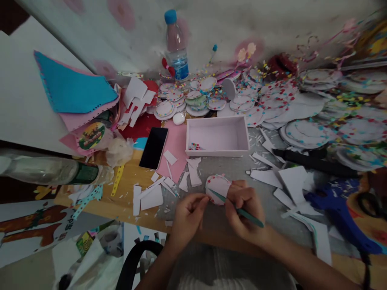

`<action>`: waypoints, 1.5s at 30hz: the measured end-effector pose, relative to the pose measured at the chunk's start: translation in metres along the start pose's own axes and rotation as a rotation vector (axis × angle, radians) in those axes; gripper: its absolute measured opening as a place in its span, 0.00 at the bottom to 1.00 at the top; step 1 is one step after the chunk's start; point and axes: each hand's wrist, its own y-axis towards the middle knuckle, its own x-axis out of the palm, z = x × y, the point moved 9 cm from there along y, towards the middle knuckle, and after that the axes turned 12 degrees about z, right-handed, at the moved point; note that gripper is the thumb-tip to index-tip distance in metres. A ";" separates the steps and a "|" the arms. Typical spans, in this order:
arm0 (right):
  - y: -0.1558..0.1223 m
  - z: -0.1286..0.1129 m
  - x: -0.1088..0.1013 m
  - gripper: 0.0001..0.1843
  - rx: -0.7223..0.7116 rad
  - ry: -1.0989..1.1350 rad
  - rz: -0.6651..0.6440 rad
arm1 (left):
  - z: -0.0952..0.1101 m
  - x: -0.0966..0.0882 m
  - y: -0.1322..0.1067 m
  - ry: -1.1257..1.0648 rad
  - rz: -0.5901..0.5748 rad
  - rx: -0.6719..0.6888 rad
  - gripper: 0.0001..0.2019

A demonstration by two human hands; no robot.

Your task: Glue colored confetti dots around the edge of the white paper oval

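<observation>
A small white disc [218, 184] with red dots along its rim lies on the grey mat in front of me. My left hand [190, 213] is closed, its thumb and forefinger pinched together at the disc's lower left edge. Held like a pen in my right hand [246, 207] is a pair of dark green tweezers [248, 216], its tip over the disc's left part. The fingers of that hand cover the disc's right side. Just beyond, a white open box [217, 153] has a few small coloured bits [195, 146] in its left corner.
Decorated white discs [310, 135] are piled along the back. A blue glue gun [335, 213] lies at right among paper scraps [294, 183]. To the left are a black phone [154, 148], more scraps and a bottle on its side [51, 171]. A water bottle [178, 52] stands behind.
</observation>
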 end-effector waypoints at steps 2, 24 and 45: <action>-0.002 0.002 0.002 0.15 -0.009 -0.029 -0.011 | -0.001 0.002 0.001 -0.010 0.002 -0.027 0.19; -0.001 0.008 0.007 0.16 -0.001 -0.128 -0.032 | 0.005 0.008 0.002 -0.011 -0.040 0.011 0.11; -0.004 0.010 0.008 0.16 0.006 -0.075 -0.044 | 0.002 0.008 0.000 -0.002 -0.039 0.000 0.12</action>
